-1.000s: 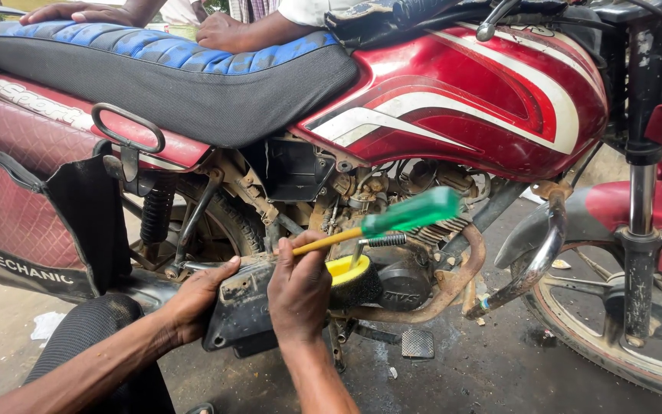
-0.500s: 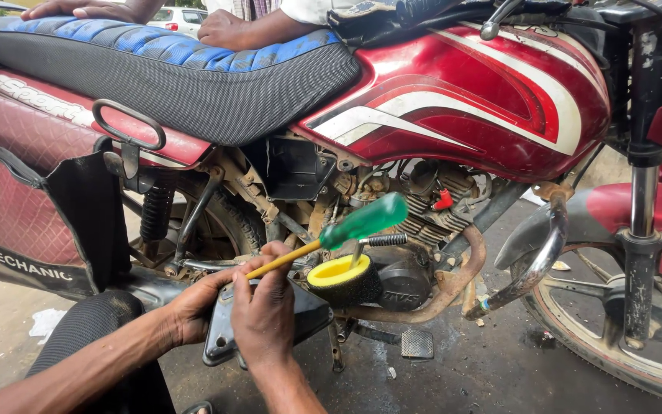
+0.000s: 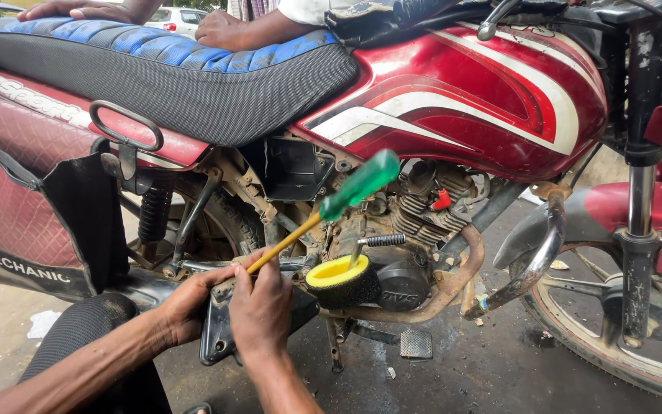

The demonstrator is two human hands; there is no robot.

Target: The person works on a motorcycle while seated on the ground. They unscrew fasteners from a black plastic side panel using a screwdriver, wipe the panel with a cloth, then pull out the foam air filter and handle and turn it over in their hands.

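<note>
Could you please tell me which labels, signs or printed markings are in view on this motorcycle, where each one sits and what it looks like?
Saddlebag lettering: white block letters on the black trim band, lower left.
Side panel script: pale slanted lettering on the maroon panel under the seat.
Fuel tank decal: white curved stripes on red, upper centre.
Engine cover mark: small embossed lettering, dark metal.

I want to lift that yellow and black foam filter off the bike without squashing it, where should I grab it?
Probably by the black outer wall of the foam filter, coming from the right and front. It sits upright with its yellow open face up, and that side looks free. The right hand and the screwdriver crowd its left, and the kick lever stands behind.
</note>
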